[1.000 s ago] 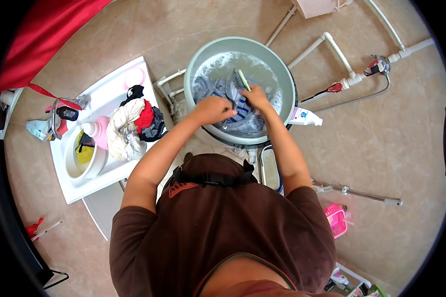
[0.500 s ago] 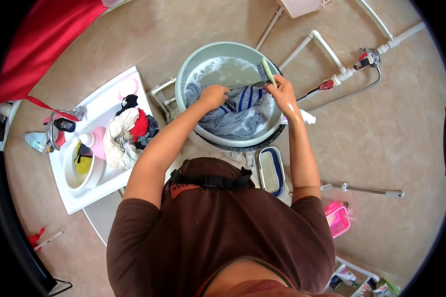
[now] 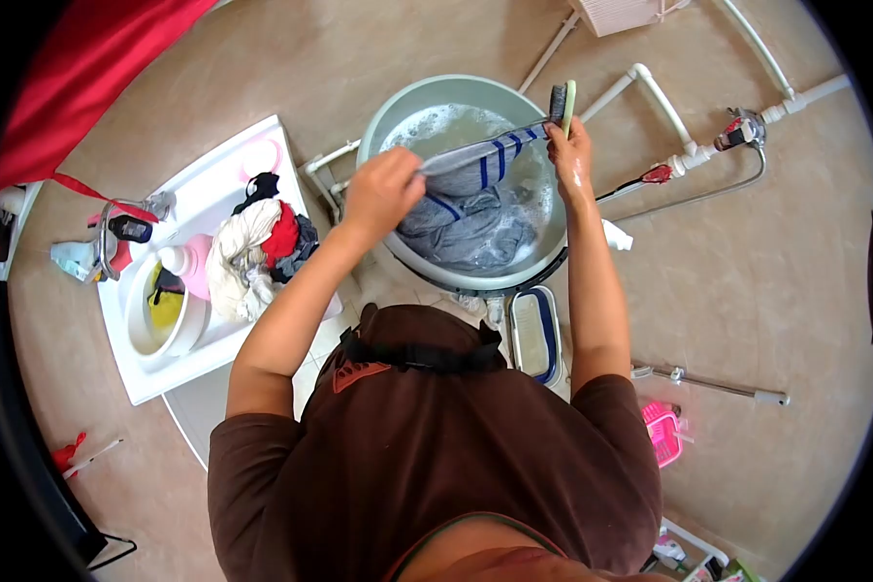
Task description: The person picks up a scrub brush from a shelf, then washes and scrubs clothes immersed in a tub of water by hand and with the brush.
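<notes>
A grey garment with blue stripes (image 3: 482, 173) is stretched between my hands above a pale green tub (image 3: 371, 144) of soapy water. Its lower part lies bunched in the suds. My left hand (image 3: 386, 194) is closed on the garment's edge at the tub's left side. At the upper right, my right hand (image 3: 570, 155) grips another part of that edge. The same hand also holds a scrub brush (image 3: 568, 107) with a light green handle and dark bristles, upright above the rim.
On the left, a white sink (image 3: 145, 386) holds piled clothes (image 3: 247, 254), a pink bottle (image 3: 192, 264) and a white bucket (image 3: 192, 335). White pipes (image 3: 662, 107) run along the wall at right. Below the tub stands a blue-and-white basin (image 3: 535, 335); a pink basket (image 3: 662, 433) is lower right.
Both hands have risen and moved apart, my left toward the left and my right upward with the brush. The striped edge of the garment is now lifted and pulled taut.
</notes>
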The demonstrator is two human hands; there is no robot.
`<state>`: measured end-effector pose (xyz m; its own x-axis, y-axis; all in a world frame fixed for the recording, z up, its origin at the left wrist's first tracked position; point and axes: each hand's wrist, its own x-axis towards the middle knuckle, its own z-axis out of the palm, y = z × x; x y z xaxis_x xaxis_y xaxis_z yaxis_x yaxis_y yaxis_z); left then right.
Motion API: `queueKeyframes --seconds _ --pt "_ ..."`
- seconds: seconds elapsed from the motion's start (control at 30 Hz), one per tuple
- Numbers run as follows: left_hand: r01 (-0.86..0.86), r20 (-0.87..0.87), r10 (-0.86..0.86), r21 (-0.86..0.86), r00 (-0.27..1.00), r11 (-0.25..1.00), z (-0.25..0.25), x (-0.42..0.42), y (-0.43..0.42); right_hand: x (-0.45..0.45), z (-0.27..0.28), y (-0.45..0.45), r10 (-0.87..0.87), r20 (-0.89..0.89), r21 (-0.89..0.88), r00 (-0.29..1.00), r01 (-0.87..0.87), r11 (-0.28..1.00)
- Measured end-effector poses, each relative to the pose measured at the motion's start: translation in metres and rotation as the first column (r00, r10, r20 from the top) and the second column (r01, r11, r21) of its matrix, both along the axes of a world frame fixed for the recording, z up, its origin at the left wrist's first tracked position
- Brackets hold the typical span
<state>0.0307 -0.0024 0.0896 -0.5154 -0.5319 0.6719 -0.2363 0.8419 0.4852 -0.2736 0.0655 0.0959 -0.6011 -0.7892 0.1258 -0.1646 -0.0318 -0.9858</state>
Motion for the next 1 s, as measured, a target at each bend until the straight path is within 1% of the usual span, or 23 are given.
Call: queueKeyframes --seconds 0.03,0.1,0.13,0.2,0.23,0.3,0.33,0.4,0.43,0.47,0.5,0.57,0.63,0.7,0.73,0.77,0.83,0.87,0.9,0.97,1.0 --pt "0.026 0.122 -0.025 -0.006 0.992 1.000 -0.014 0.000 0.005 -0.006 -0.026 -0.007 0.008 -0.087 0.057 0.996 -0.003 0.998" --pt "0.081 0.350 -0.071 -0.016 0.934 0.997 -0.048 -0.004 0.012 -0.030 -0.088 -0.018 0.039 -0.265 0.159 0.963 0.004 0.987" --pt "0.091 0.443 -0.110 0.064 0.890 0.994 -0.059 -0.006 0.017 -0.036 -0.109 -0.016 0.115 -0.242 0.431 0.963 0.000 0.902" --pt "0.092 0.598 -0.204 0.212 0.775 0.973 -0.072 -0.014 0.019 -0.038 -0.159 -0.007 0.271 -0.504 0.601 0.820 0.108 0.792" --pt "0.056 0.565 -0.177 0.225 0.806 0.973 -0.071 -0.016 0.019 -0.032 -0.163 -0.003 0.362 -0.602 0.657 0.712 0.184 0.731" --pt "-0.019 0.500 -0.116 0.257 0.858 0.966 -0.067 -0.018 0.019 -0.025 -0.158 -0.003 0.369 -0.546 0.733 0.752 0.215 0.645" --pt "-0.037 0.526 -0.100 0.244 0.844 0.969 -0.067 -0.017 0.021 -0.017 -0.153 -0.003 0.372 -0.512 0.771 0.774 0.223 0.597" --pt "-0.062 0.576 -0.068 0.203 0.815 0.977 -0.063 -0.019 0.021 -0.025 -0.146 -0.002 0.364 -0.528 0.694 0.767 0.143 0.706" --pt "-0.105 0.592 -0.046 0.218 0.805 0.970 -0.061 -0.020 0.021 -0.026 -0.140 -0.002 0.356 -0.538 0.648 0.765 0.104 0.755" --pt "-0.146 0.607 -0.028 0.235 0.794 0.961 -0.060 -0.022 0.021 -0.028 -0.134 -0.002 0.325 -0.521 0.662 0.789 0.134 0.737" --pt "-0.187 0.622 -0.013 0.255 0.783 0.949 -0.061 -0.024 0.023 -0.013 -0.112 0.004 0.334 -0.575 0.621 0.747 0.134 0.772" --pt "-0.202 0.648 -0.002 0.240 0.762 0.950 -0.062 -0.025 0.023 0.030 -0.064 0.021 0.335 -0.681 0.534 0.652 0.129 0.835" --pt "-0.208 0.654 0.028 0.199 0.756 0.958 -0.065 -0.026 0.022 0.070 -0.041 0.036 0.317 -0.649 0.395 0.691 -0.049 0.917" --pt "-0.206 0.642 0.079 0.124 0.762 0.971 -0.073 -0.026 0.018 0.102 -0.050 0.048 0.432 -0.649 0.478 0.626 -0.106 0.872" --pt "-0.204 0.625 0.089 0.115 0.775 0.972 -0.076 -0.026 0.015 0.120 -0.042 0.054 0.540 -0.656 0.588 0.527 -0.092 0.804" --pt "-0.201 0.611 0.093 0.111 0.786 0.973 -0.079 -0.025 0.016 0.122 -0.056 0.055 0.511 -0.730 0.552 0.455 -0.050 0.833" --pt "-0.196 0.590 0.095 0.110 0.802 0.974 -0.080 -0.025 0.020 0.109 -0.062 0.046 0.533 -0.793 0.586 0.295 0.128 0.800" --pt "-0.199 0.578 0.101 0.109 0.810 0.974 -0.078 -0.026 0.018 0.091 -0.077 0.037 0.487 -0.838 0.537 0.245 0.211 0.817" --pt "-0.202 0.568 0.104 0.113 0.816 0.973 -0.076 -0.026 0.020 0.073 -0.087 0.028 0.490 -0.845 0.534 0.213 0.289 0.795" --pt "-0.195 0.565 0.097 0.115 0.819 0.974 -0.075 -0.026 0.018 0.041 -0.094 0.015 0.490 -0.822 0.569 0.291 0.387 0.726" --pt "-0.193 0.565 0.093 0.119 0.820 0.974 -0.076 -0.025 0.018 0.034 -0.094 0.019 0.443 -0.831 0.550 0.337 0.373 0.747"
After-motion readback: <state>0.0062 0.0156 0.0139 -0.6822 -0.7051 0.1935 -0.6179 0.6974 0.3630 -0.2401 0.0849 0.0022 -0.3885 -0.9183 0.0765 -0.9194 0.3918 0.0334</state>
